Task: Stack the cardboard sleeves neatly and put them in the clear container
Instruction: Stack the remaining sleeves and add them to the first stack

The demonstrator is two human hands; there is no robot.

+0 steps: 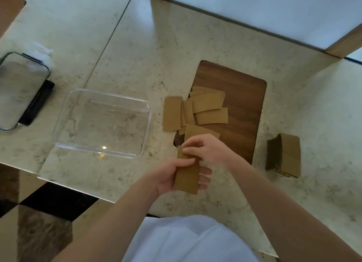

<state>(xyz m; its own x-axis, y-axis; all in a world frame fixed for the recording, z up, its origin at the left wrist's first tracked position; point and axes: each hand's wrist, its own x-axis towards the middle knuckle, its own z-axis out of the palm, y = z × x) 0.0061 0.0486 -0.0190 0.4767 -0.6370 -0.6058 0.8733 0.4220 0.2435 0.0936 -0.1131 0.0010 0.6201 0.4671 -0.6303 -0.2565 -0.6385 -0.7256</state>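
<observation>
At lower centre, your left hand (172, 178) grips a flattened cardboard sleeve (187, 176), thumb across its face, while your right hand (207, 152) pinches its top edge. Loose sleeves (203, 110) lie scattered on a wooden board (242, 113) at centre right. The clear container (101, 122) sits centre left.

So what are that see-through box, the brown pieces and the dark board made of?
The clear container looks like glossy plastic, possibly glass: fully transparent, with bright glints.
The loose cardboard sleeves look like matte kraft cardboard: flat, tan, no shine.
The board under them seems dark wood or wood veneer, with visible grain.
The counter looks like polished, veined stone.
</observation>
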